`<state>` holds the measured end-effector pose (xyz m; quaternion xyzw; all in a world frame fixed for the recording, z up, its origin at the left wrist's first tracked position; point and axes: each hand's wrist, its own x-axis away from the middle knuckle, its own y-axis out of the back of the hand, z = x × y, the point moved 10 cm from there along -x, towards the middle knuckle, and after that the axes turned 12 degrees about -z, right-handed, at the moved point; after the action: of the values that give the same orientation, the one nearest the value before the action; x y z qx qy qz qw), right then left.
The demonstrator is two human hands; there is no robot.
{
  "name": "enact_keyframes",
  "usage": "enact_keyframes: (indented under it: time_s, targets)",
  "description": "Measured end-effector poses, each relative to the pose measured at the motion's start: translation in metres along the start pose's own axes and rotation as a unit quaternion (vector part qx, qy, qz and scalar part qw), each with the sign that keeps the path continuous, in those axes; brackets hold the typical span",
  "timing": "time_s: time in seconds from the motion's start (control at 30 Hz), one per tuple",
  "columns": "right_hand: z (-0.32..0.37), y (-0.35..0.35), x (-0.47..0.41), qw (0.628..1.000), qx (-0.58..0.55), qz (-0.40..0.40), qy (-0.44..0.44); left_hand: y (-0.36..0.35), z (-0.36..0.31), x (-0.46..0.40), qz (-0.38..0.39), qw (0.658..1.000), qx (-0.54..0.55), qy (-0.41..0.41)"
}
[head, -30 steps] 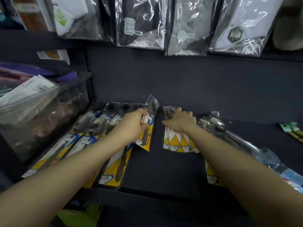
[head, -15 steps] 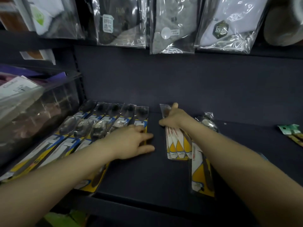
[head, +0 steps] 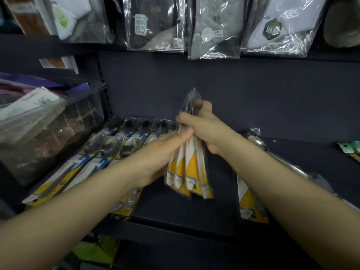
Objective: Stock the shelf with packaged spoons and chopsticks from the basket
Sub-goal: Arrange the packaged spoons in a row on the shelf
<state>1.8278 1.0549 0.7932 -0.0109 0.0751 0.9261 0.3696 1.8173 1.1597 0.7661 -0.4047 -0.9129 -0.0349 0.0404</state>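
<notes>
A fanned bundle of packaged spoons [head: 190,172], clear sleeves with yellow and white cards, is lifted off the dark shelf [head: 175,207]. My right hand [head: 206,131] grips the bundle near its top. My left hand [head: 165,151] holds it from the left at mid-height. A row of similar spoon packs [head: 109,151] lies flat on the shelf's left part. One more yellow pack [head: 247,203] lies under my right forearm, with clear-wrapped packs [head: 257,141] behind it. The basket is not in view.
A clear plastic bin [head: 48,129] of packaged goods stands at the left. Bagged socks [head: 214,28] hang above the shelf. A green-labelled pack [head: 350,151] lies at the far right. Something green [head: 95,252] sits below the shelf edge.
Both hands have come together on the bundle of spoon packs, which has been raised from the shelf surface and stands nearly upright. My left hand left the flat row.
</notes>
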Motion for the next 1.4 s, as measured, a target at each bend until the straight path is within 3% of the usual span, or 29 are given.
enact_keyframes:
  time_s: [0.1,0.23,0.33,0.43,0.53,0.7,0.87,1.1,1.4]
  targets:
    - [0.0,-0.019,0.013,1.0,0.008,-0.003,0.007,0.016,0.003,0.011,-0.034,0.999,0.028,0.003]
    - [-0.023,-0.036,0.03,0.997,-0.033,0.002,-0.067,0.044,0.021,0.02,-0.055,0.998,0.027,0.023]
    - [-0.03,-0.044,0.039,0.998,0.005,0.0,-0.063,0.057,0.031,0.027,-0.061,0.997,0.032,0.029]
    - [-0.035,-0.037,0.033,0.997,0.056,-0.052,-0.031,0.071,0.035,0.038,-0.066,0.997,0.03,0.015]
    - [-0.058,-0.023,0.021,0.988,0.03,-0.116,-0.094,0.094,0.038,0.049,-0.082,0.997,0.014,-0.005]
    - [-0.064,-0.006,0.013,0.976,0.076,-0.173,-0.104,0.136,0.033,0.054,-0.144,0.989,-0.008,-0.025]
    - [-0.07,-0.008,0.006,0.967,0.16,-0.167,-0.11,0.147,0.038,0.055,-0.15,0.988,-0.019,-0.019]
    - [-0.073,-0.014,0.008,0.974,0.103,-0.153,-0.133,0.142,0.045,0.049,-0.133,0.991,-0.019,-0.026]
    - [-0.069,-0.02,0.013,0.974,0.196,-0.054,-0.105,0.134,0.043,0.041,-0.128,0.991,0.002,-0.032]
